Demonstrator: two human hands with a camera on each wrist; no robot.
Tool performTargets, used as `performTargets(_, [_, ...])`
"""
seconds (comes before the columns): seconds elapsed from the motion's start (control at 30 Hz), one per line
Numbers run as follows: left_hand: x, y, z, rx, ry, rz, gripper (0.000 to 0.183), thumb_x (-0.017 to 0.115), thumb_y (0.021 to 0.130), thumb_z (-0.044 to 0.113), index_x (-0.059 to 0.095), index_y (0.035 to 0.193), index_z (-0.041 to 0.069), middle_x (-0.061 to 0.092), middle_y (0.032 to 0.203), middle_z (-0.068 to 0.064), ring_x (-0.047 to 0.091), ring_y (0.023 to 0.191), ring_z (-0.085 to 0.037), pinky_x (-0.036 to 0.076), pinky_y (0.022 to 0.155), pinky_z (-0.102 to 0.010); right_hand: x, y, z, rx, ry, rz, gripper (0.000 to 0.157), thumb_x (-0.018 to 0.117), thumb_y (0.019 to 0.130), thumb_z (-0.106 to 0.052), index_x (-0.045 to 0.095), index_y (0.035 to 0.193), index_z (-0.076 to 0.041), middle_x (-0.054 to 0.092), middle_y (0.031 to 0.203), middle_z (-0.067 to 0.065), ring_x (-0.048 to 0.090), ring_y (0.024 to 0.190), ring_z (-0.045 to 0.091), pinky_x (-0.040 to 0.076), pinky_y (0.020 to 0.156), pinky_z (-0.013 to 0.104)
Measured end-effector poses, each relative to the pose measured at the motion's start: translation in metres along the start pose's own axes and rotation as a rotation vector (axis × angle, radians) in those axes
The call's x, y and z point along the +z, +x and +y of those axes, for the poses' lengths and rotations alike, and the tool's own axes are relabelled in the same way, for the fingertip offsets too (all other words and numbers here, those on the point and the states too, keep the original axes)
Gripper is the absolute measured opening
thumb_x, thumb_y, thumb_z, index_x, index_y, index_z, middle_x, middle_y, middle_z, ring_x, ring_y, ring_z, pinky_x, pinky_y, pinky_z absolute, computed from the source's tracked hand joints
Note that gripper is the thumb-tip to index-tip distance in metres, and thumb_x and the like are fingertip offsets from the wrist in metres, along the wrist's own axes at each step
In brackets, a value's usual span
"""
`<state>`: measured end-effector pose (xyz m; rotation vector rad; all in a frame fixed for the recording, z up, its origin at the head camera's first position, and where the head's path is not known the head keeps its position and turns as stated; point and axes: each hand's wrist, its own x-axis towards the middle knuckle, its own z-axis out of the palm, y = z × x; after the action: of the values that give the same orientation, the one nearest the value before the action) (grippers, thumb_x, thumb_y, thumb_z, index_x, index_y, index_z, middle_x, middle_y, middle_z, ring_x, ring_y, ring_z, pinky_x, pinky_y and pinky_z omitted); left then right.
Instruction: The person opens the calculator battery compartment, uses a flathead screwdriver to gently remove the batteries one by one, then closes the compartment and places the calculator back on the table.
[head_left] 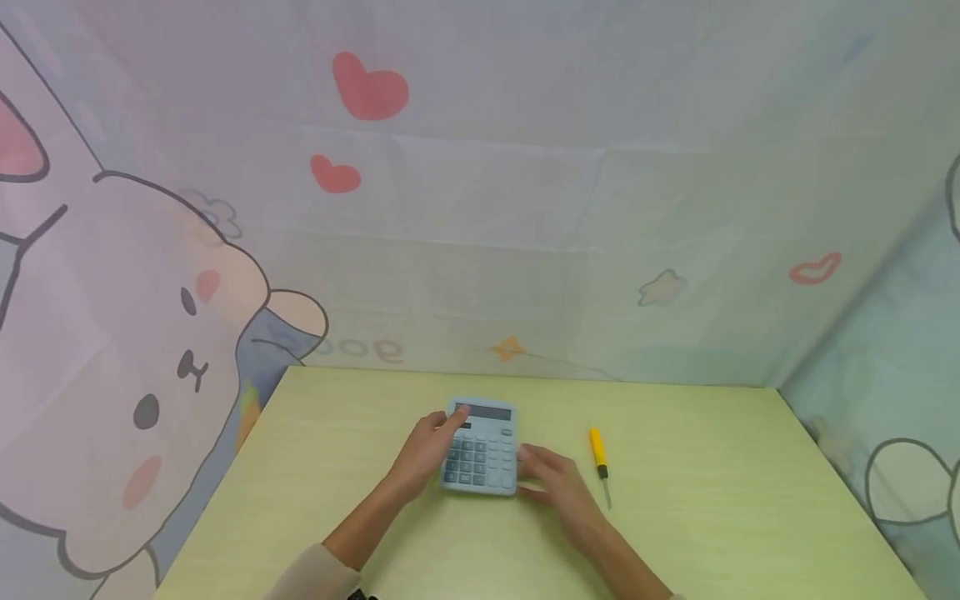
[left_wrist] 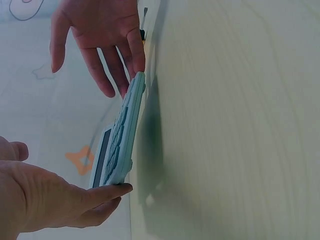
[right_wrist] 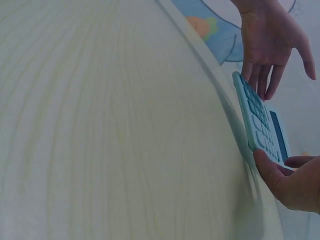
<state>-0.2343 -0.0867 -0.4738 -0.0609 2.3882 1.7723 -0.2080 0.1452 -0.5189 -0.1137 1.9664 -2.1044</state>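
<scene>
A pale blue calculator (head_left: 498, 457) lies between the two hands. Both wrist views show it tilted, its face outward and a shadow on the table beside it. The left hand (head_left: 424, 454) grips its left side, thumb over the display end; fingertips reach around the edge in the left wrist view. At the opposite side, the right hand (head_left: 558, 483) has its fingertips touching or close to the edge. Seen from the left wrist, that right hand (left_wrist: 102, 30) has long, spread fingers and a thumb standing away. A yellow-handled screwdriver (head_left: 597, 450) rests right of it.
The pale wooden-looking table (head_left: 712, 492) ends at a back edge against a printed cloth (head_left: 525, 200). Cloth also hangs at both sides, with a large rabbit drawing (head_left: 112, 358) on the left. The screwdriver's shaft points toward the person.
</scene>
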Motion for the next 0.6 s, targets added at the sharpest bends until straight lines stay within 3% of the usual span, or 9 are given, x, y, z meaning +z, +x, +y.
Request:
performTargets(0.4, [0.022, 0.005, -0.004, 0.033, -0.039, -0.062, 0.093, 0.048, 0.093, 0.068, 0.04, 0.144, -0.009, 0.045, 0.145, -0.024, 0.039, 0.137, -0.04, 0.032, 0.11, -0.06, -0.021, -0.012, -0.002, 0.044, -0.039, 0.06, 0.07, 0.06, 0.096, -0.047, 0.047, 0.141, 0.005, 0.056, 0.135, 0.022, 0.057, 0.119, 0.038, 0.05, 0.098, 0.048])
performTargets(0.6, [0.032, 0.007, -0.001, 0.005, -0.023, -0.038, 0.095, 0.05, 0.092, 0.07, 0.041, 0.144, -0.009, 0.045, 0.146, -0.024, 0.04, 0.137, -0.041, 0.032, 0.11, -0.059, -0.027, -0.014, -0.003, 0.064, -0.037, 0.102, 0.068, 0.06, 0.097, -0.044, 0.046, 0.142, 0.006, 0.056, 0.136, 0.021, 0.058, 0.119, 0.036, 0.051, 0.096, 0.047])
